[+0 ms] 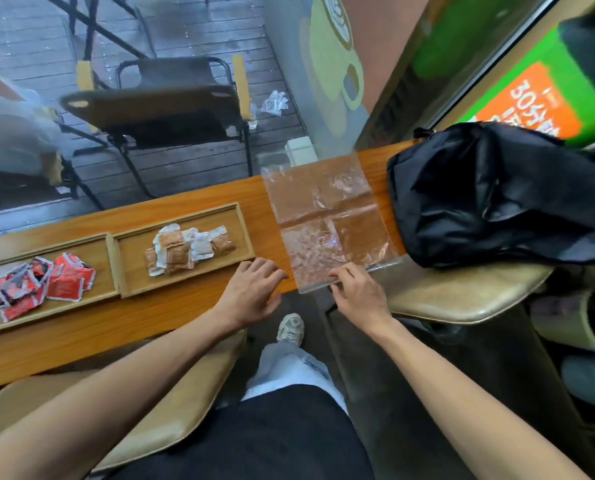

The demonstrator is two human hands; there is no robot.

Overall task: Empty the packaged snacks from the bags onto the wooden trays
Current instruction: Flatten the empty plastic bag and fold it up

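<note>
Beyond the long orange-brown wooden tabletop (81, 341), a black folding metal chair (164, 109) stands on grey plank decking (29, 39) behind a window.

A café window seat, by the look of it.

I'm standing at a long narrow wooden tabletop (199, 327) set right against a glass window (171, 36); painted on that glass, above the tabletop's far end, is a big latte cup decal (334, 50). Beyond the tabletop, outside, a folding camp chair (164, 109) sits on grey decking (26, 39). Tan cushioned stools (462, 292) tuck along the tabletop's near edge, and past its right end a green and orange promo poster (545, 98) shows in the next pane.
</note>
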